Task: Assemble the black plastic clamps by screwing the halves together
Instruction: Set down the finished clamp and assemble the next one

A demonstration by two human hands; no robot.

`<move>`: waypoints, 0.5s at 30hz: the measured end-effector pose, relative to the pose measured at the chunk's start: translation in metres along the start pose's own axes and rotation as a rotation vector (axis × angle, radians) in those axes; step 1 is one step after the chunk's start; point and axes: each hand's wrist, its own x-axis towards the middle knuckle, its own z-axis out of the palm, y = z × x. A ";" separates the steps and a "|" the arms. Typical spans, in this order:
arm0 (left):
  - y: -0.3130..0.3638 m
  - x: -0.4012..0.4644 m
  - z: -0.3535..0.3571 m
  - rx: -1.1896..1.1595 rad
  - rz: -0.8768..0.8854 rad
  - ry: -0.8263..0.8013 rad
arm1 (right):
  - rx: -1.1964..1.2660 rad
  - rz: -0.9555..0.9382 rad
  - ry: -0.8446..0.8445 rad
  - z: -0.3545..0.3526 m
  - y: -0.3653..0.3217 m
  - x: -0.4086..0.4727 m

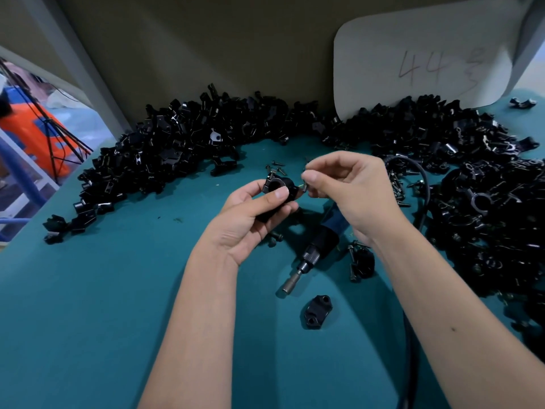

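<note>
Teal table (88,290) bears clamp halves (177,143); screwdriver (312,255).

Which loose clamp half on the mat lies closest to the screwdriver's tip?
The lone clamp half with two screw holes, lying just below-right of the electric screwdriver bit. The others sit in piles further back and right.

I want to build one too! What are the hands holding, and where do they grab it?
The left hand grips a black clamp round its body, thumb on top. The right hand pinches a small screw near its top.
</note>
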 end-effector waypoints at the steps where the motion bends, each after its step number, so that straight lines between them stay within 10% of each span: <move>1: 0.000 0.000 0.000 -0.003 0.002 0.009 | 0.019 0.003 0.010 -0.001 0.000 0.001; 9: 0.016 0.002 -0.023 -0.169 0.218 0.339 | 0.057 0.071 -0.091 0.006 -0.007 -0.001; 15: 0.015 0.003 -0.033 -0.146 0.208 0.595 | -0.633 0.020 0.079 -0.003 -0.001 0.015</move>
